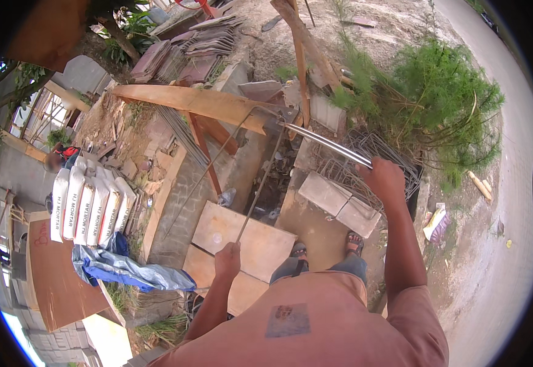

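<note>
My right hand (384,178) grips the near end of a shiny metal pipe lever (327,145) that runs up-left to a bending jig on a wooden plank bench (187,101). My left hand (227,259) is closed around the near end of a thin steel rod (260,183). The rod leads up to the jig, bends there, and a second leg (208,171) comes back down-left. My feet in sandals (327,246) stand on concrete below.
Bent wire stirrups (364,168) are piled under my right hand beside a green bush (444,98). Flat boards (248,241) lie at my feet. White mortar sacks (89,205) and a blue tarp (126,269) sit at left. Straight rods (184,134) lean under the bench.
</note>
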`<action>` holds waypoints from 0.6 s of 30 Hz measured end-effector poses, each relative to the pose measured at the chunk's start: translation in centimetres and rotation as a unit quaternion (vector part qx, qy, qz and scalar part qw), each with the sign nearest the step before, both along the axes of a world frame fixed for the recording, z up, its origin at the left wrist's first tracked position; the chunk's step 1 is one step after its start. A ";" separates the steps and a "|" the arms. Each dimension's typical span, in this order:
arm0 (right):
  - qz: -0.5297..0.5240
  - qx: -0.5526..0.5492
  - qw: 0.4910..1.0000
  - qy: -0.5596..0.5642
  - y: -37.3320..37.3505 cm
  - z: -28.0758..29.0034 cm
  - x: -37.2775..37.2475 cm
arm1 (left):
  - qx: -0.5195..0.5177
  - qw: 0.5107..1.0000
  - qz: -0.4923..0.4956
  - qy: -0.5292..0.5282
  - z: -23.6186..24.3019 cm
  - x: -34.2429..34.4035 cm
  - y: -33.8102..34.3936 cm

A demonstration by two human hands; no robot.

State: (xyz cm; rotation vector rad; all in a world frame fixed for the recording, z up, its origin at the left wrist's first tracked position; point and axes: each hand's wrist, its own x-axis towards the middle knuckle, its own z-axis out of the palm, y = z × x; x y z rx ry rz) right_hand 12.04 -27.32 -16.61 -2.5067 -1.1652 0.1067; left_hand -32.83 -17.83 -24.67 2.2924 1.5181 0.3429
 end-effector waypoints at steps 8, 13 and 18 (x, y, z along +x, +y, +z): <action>-0.112 0.004 0.993 -0.022 -0.6 0.9 -7.8 | 0.007 0.997 -0.074 -0.004 0.0 -3.0 10.1; -0.153 -0.053 0.986 0.042 0.9 2.0 -13.4 | 0.028 0.991 -0.128 0.019 -1.0 -6.2 17.9; -0.130 -0.108 0.985 0.015 0.8 2.6 -11.4 | -0.107 0.993 -0.053 0.003 -0.5 -4.8 12.4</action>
